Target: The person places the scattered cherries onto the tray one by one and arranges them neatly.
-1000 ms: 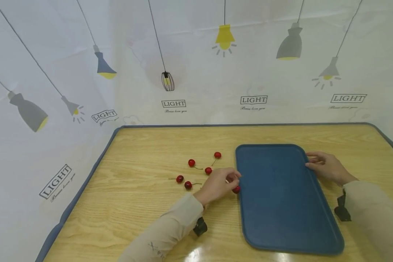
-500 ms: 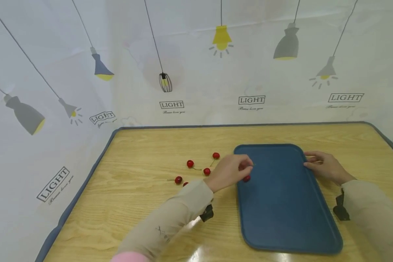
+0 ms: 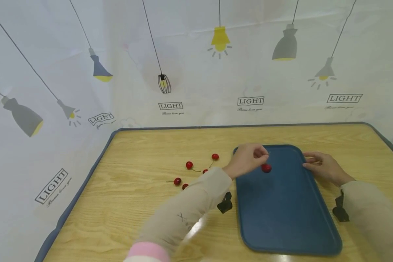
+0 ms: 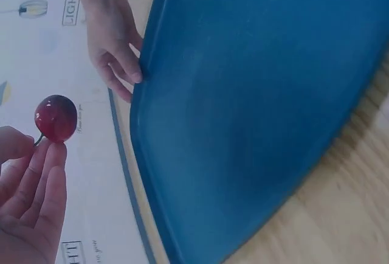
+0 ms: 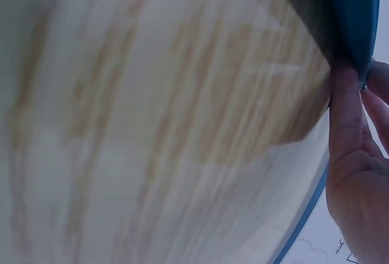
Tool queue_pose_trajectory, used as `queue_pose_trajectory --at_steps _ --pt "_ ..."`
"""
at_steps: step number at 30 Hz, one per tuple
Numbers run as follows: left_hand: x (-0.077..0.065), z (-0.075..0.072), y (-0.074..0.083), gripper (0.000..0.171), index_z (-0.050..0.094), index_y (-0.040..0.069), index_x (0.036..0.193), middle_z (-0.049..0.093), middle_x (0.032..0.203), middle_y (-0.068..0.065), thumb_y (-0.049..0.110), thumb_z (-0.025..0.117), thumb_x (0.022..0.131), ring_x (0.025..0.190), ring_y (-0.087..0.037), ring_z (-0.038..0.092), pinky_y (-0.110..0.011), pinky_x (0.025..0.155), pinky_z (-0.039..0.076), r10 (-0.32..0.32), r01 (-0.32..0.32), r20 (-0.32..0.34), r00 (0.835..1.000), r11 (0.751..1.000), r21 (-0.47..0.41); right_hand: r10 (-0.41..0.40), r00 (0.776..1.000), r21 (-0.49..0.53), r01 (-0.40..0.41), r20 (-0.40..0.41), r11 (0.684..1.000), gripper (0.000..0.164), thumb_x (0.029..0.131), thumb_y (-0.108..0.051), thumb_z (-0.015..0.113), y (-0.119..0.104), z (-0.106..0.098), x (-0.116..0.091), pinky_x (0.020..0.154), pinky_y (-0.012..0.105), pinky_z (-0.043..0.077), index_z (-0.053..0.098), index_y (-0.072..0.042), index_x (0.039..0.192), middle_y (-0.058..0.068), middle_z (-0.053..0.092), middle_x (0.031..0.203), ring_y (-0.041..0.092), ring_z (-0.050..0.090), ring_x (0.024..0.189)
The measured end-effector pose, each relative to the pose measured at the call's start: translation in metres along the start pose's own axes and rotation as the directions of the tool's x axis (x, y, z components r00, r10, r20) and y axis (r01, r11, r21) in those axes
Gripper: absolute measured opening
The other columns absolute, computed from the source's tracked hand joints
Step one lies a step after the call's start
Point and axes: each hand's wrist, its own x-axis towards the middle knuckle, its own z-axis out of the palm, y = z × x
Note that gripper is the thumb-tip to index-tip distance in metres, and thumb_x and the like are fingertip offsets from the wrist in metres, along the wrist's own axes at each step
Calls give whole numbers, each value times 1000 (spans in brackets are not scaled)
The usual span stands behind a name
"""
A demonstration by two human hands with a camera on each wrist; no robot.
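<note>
My left hand [image 3: 249,159] pinches a red cherry [image 3: 266,168] by its stem over the far part of the blue tray [image 3: 288,218]. In the left wrist view the thumb and fingertips meet on the stem of this cherry [image 4: 56,118], just below the fruit. At the tray's far right side my right hand [image 3: 327,168] holds the rim. The right wrist view has the tray edge [image 5: 358,20] between the thumb and fingers of that hand [image 5: 358,185]. Left of the tray, several cherries [image 3: 189,165] lie loose on the table, some partly hidden by the left sleeve.
The wood-grain table [image 3: 118,218] has a blue border along its far and left edges. Behind it hangs a pale wall covering [image 3: 196,65] printed with lamps. A dark wrist device [image 3: 225,203] hangs under the left sleeve, and another device [image 3: 340,209] under the right.
My left hand has carried the cherry by its stem from the tray's left edge rightward and farther back over the tray. The right hand stays at the rim.
</note>
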Motion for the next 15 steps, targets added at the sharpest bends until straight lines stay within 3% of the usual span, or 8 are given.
queue_pose_trajectory --at_steps 5,15 --pt "8 19 -1 13 65 10 94 62 83 5 16 57 87 68 0 53 -14 59 42 -66 65 -8 998 996 -58 7 1000 -1 -7 -1 1000 54 91 -22 50 0 0 0 72 41 48 32 11 130 35 45 113 46 48 99" --pt "18 69 0 11 68 13 92 62 75 9 18 62 84 59 3 50 -11 53 39 -170 169 3 986 985 30 13 1000 -5 -13 -9 1000 54 91 -23 51 0 1 1 70 39 49 33 12 129 36 46 112 47 49 99"
